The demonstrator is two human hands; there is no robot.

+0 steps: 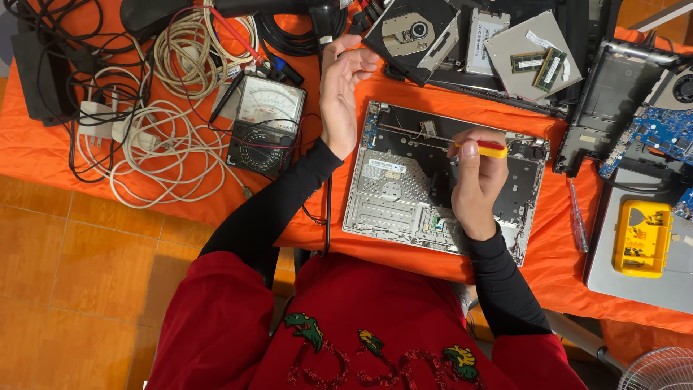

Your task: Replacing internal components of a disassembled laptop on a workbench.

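An opened laptop base (390, 209), silver with its inner side up, lies on the orange cloth in front of me. My right hand (475, 184) is closed around a screwdriver with a red and yellow handle (489, 149), whose thin shaft reaches left over the upper part of the base. My left hand (342, 90) hovers above the base's upper left corner, palm turned inward, fingers loosely curled and apart, with nothing in it. It reaches toward a black optical drive (413, 35). Both arms wear black sleeves.
An analog multimeter (265, 124) with red and black leads sits to the left, beside tangled white cables (155, 155). Drives and memory sticks (538, 61) lie at the back. Right: a blue circuit board (658, 133), a yellow part (641, 238), a clear-handled screwdriver (577, 220).
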